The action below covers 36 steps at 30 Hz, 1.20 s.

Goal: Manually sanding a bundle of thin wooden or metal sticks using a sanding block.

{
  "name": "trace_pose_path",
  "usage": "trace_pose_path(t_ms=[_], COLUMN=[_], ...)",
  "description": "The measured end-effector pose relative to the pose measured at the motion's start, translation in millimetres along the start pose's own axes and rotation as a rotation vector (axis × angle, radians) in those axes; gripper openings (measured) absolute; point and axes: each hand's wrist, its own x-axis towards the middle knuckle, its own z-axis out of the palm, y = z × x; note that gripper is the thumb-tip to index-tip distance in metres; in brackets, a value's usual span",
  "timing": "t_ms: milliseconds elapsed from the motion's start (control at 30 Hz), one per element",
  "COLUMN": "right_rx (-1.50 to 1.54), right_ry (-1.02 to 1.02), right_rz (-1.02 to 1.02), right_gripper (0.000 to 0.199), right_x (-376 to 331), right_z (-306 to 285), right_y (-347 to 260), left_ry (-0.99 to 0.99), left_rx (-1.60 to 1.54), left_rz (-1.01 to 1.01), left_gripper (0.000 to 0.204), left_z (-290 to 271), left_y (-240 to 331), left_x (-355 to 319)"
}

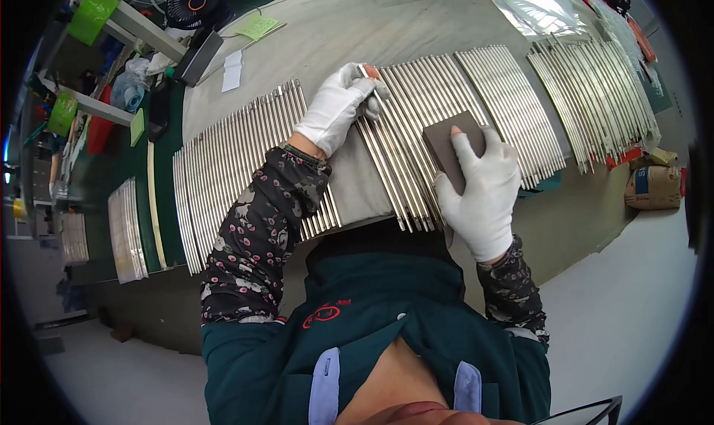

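Rows of long shiny metal rods (245,157) lie side by side on a grey cloth-covered bench (357,31). My left hand (338,105), in a white glove with open fingertips, grips the far end of one rod (372,79) in the middle group. My right hand (483,191), also gloved, presses a dark brown sanding block (446,139) flat onto the rods of that same group, closer to me. A bare strip of cloth shows between the two hands.
More rod bundles (587,98) lie to the right, with another stack (126,232) on the green surface at far left. A small black fan (195,1), green sticky notes (256,27) and a brown package (653,187) sit around the bench edges. Clear plastic sheeting (535,5) lies at the back.
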Motion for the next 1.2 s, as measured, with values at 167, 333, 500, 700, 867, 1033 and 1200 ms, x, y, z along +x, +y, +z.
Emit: trace_pose_path(t_ms=[167,333,500,700,867,1033,1200], right_rx=[0.062,0.043,0.086,0.096,0.133,0.152,0.141], right_ry=[-0.059,0.109,0.177,0.185,0.205,0.221,0.211], right_rz=[-0.032,0.032,0.091,0.196,0.203,0.193,0.220], right_gripper=[0.056,0.059,0.065,0.066,0.064,0.063,0.062], right_x=[-4,-14,-33,-58,-60,-59,-62], right_z=[-7,-13,-17,-31,-35,-34,-35], right_y=[-4,30,44,64,69,71,77], left_ry=[0.030,0.031,0.320,-0.343,-0.717,-0.733,-0.718], left_rx=[-0.046,0.163,1.051,1.460,1.338,1.501,1.455], left_rz=[0.012,-0.064,0.175,0.563,0.511,0.549,0.567], left_gripper=[0.016,0.023,0.049,0.074,0.069,0.068,0.070], left_z=[2,7,5,42,68,72,65], left_y=[0,14,12,1,-22,-33,-33], left_x=[1,1,3,-94,-134,-126,-122])
